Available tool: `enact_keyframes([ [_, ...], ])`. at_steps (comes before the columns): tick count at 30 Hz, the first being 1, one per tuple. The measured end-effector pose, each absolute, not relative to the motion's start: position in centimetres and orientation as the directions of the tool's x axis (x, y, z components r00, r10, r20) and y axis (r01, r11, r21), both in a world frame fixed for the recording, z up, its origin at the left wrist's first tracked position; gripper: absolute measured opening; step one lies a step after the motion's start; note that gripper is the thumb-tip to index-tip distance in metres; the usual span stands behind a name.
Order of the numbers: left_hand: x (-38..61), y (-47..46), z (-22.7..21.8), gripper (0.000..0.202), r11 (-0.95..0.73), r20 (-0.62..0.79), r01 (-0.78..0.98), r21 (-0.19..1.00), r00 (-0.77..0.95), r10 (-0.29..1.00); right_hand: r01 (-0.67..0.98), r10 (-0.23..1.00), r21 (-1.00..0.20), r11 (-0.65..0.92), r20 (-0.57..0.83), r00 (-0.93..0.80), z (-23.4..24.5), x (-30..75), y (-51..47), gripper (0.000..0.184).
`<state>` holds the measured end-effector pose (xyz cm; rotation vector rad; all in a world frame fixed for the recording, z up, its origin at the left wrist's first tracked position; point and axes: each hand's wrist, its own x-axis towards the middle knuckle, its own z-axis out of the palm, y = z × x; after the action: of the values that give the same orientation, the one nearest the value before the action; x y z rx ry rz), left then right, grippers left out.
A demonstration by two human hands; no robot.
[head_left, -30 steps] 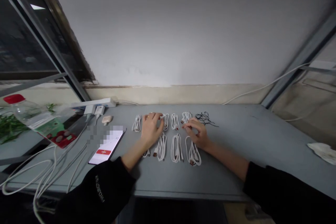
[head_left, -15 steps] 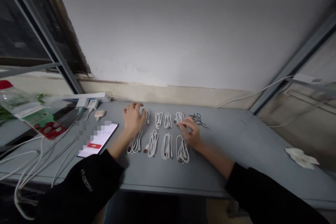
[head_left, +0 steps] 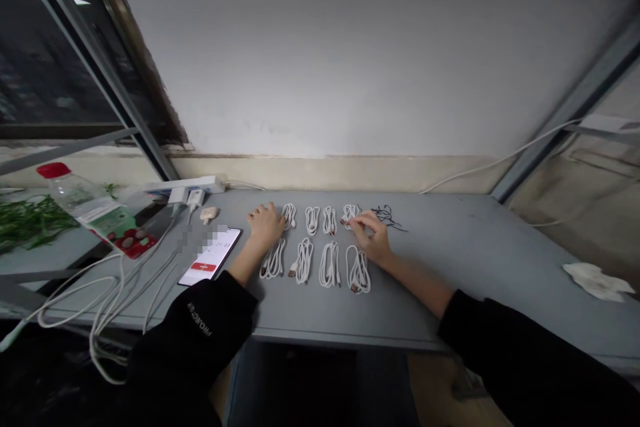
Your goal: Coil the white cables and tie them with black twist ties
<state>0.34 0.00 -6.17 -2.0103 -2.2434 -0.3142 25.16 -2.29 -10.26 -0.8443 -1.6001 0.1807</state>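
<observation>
Bench point(head_left: 465, 240), grey, set against a pale wall. Eight coiled white cables on it, two rows of four.

Back row, left to right: first coil point(head_left: 289, 216), second coil point(head_left: 312, 219), third coil point(head_left: 329, 219), fourth coil point(head_left: 351, 213). Wider gap between third and fourth. Front row, nearer the person: four larger coils, the leftmost point(head_left: 273, 260) lying at a slant, the rightmost point(head_left: 358, 270) below the right wrist.

Left hand point(head_left: 266, 223): fingers loosely spread and bent downward, just beside the first coil of the back row, on its left. Ring on one finger. Right hand point(head_left: 371, 235): thumb and forefinger drawn near each other at the fourth coil's lower right edge; cannot tell from this angle whether they pinch it. Hands apart from one another, second and third coils between them.

Right of the fourth coil, behind the right hand: tangle of thin black strips point(head_left: 387, 216).

Left side: phone point(head_left: 213, 257), screen lit, red button showing; a small pale pink adapter point(head_left: 209, 215) behind it; power strip point(head_left: 210, 183) near the wall, plugs in it. Red-capped bottle point(head_left: 113, 221) leaning, farther left. Crumpled white tissue point(head_left: 597, 281) far right.
</observation>
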Motion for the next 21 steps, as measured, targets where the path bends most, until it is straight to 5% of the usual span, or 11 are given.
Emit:
enact_keyframes([
  [21,-0.8,0.5,-6.4,0.036,0.186,0.243,0.975,0.125,-0.212,0.946,0.459,0.579,-0.545,0.702,0.812,0.078,-10.2,26.5,-0.8,0.022],
])
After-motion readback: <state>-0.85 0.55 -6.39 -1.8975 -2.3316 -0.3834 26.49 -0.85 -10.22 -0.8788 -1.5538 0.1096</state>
